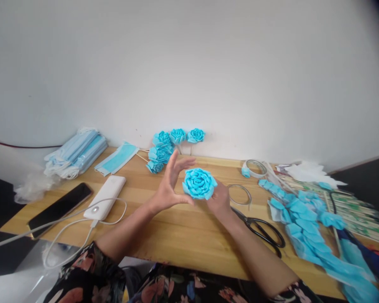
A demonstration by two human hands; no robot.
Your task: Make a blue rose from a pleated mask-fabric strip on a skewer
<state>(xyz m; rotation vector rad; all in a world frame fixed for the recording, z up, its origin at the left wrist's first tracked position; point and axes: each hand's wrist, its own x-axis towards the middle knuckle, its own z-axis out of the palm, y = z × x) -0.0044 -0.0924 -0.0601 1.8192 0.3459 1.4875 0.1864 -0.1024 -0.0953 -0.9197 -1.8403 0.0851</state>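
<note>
My right hand (220, 198) holds a blue rose-shaped flower (199, 183) made of folded mask cloth, raised above the wooden table (183, 229); its fingers are behind the flower. My left hand (170, 185) is beside the flower's left edge, fingers spread and stretched, thumb touching the flower's lower rim.
Several finished blue flowers (167, 147) lean against the wall. A stack of face masks (77, 151) lies far left, with a phone (60, 208) and a white power bank (105, 197) with cable. Black scissors (262, 229), tape rolls (254, 167) and cut blue pieces (303, 219) lie right.
</note>
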